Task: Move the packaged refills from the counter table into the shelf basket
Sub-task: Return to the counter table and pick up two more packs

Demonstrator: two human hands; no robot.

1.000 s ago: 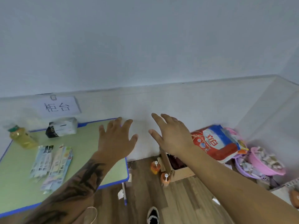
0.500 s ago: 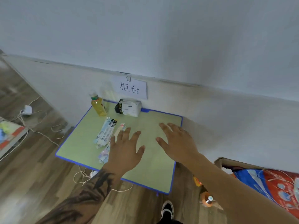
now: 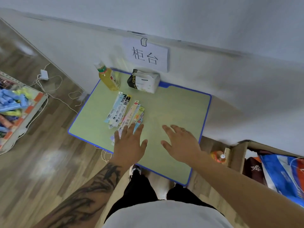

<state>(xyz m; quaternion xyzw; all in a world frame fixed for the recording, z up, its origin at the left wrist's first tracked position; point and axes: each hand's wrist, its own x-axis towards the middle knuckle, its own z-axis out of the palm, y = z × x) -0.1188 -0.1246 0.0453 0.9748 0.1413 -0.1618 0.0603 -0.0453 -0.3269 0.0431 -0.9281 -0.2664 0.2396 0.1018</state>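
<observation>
Several long, narrow packaged refills (image 3: pixel 125 111) lie fanned out on the green counter table (image 3: pixel 177 106) with its blue rim. My left hand (image 3: pixel 129 143) hovers with fingers spread over the near ends of the packs, covering a few of them. My right hand (image 3: pixel 180 142) is spread flat over bare tabletop to the right, holding nothing. At the far left edge a shelf basket (image 3: pixel 11 102) holds blue and yellow packaged goods.
A yellow drink bottle (image 3: pixel 107 76) and a tissue pack (image 3: pixel 144 80) stand at the table's back edge under a paper sign (image 3: pixel 146 55). Cables and a charger (image 3: pixel 43 74) lie on the wooden floor. A cardboard box (image 3: pixel 236 155) and a red-blue bag (image 3: pixel 283 173) sit to the right.
The view has swung left and down, centring the table. Both hands have come over the tabletop, the left one now reaching the refill packs.
</observation>
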